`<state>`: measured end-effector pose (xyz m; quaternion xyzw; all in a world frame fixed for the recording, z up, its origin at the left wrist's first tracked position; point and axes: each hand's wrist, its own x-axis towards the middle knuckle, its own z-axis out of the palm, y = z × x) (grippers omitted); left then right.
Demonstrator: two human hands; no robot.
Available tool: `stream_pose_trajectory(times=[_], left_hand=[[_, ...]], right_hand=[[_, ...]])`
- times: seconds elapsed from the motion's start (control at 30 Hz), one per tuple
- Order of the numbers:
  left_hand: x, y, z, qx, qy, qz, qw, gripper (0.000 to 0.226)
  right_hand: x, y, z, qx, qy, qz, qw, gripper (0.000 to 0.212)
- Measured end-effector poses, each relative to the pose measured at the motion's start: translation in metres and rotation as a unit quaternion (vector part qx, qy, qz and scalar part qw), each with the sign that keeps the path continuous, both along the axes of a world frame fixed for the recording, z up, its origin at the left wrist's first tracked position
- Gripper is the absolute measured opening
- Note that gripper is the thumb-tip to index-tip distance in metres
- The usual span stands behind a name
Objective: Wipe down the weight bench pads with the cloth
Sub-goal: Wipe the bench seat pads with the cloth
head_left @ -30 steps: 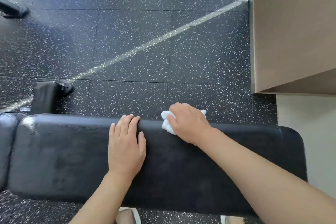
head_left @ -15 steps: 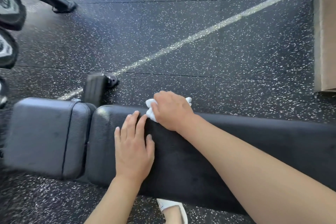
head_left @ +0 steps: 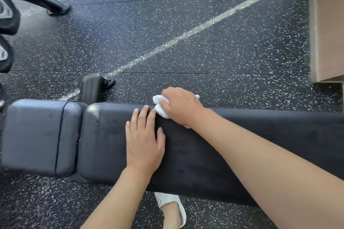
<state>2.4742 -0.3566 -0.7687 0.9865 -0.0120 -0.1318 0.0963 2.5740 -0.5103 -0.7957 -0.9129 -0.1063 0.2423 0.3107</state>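
Hands work on a black weight bench that runs across the lower half of the frame. The right hand [head_left: 181, 105] sits at the far edge of the long pad [head_left: 214, 154], just above centre frame, its fingers curled round a bunched white cloth [head_left: 161, 107] and holding it against the pad's upper edge; bits of cloth show to the left of the knuckles and at the far right of the hand. The left hand [head_left: 144, 141] lies flat on the same pad just left of and below the right one, fingers straight and close together, thumb out to the right, fingertips touching or nearly touching the cloth. A shorter seat pad [head_left: 41, 135] sits at the left of the frame, a narrow gap between it and the long pad. Above that gap, a dark foot of the bench frame [head_left: 93, 87] stands on the speckled rubber floor [head_left: 186, 24]. A foot in a white slipper [head_left: 172, 208] shows under the bench at bottom centre. Dark equipment [head_left: 11, 5] occupies the upper left corner, and a beige box or cabinet [head_left: 327, 24] fills the upper right edge.
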Motion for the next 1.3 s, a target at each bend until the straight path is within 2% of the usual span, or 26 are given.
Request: stream_pose_trajectory(times=[0.2,0.37,0.5,0.67,0.83,0.9,1.0,1.17,1.3], left_hand=[[0.001,-0.084,-0.001,-0.015,0.020,-0.041,0.999,0.058],[-0.001,-0.161,-0.002,-0.021,0.035,-0.087,0.995,0.053],[-0.005,-0.240,-0.006,-0.034,0.056,-0.148,0.987,0.046],[-0.012,-0.333,-0.011,-0.058,0.080,-0.236,0.967,0.043],[-0.009,-0.404,-0.022,-0.063,0.120,-0.291,0.947,0.034],[-0.010,-0.418,-0.028,-0.064,0.109,-0.293,0.948,0.037],[-0.013,-0.421,-0.033,-0.054,0.053,-0.268,0.961,0.042],[-0.016,-0.421,-0.038,-0.047,0.026,-0.268,0.962,0.044],[-0.016,-0.422,-0.041,-0.028,0.021,-0.268,0.963,0.042]], right_hand=[[-0.032,-0.113,-0.002,-0.024,-0.008,-0.015,1.000,0.029],[-0.068,-0.245,-0.003,-0.064,0.005,-0.050,0.997,0.035],[-0.102,-0.344,-0.004,-0.108,-0.036,-0.084,0.990,0.035],[-0.131,-0.418,-0.006,-0.152,-0.103,-0.120,0.976,0.035],[-0.162,-0.437,-0.009,-0.178,-0.214,-0.208,0.938,0.027],[-0.180,-0.435,-0.009,-0.194,-0.233,-0.256,0.918,0.023],[-0.217,-0.422,-0.012,-0.198,-0.228,-0.325,0.896,0.024],[-0.286,-0.395,-0.019,-0.173,-0.223,-0.362,0.888,0.023],[-0.265,-0.395,-0.017,-0.183,-0.210,-0.421,0.863,0.026]])
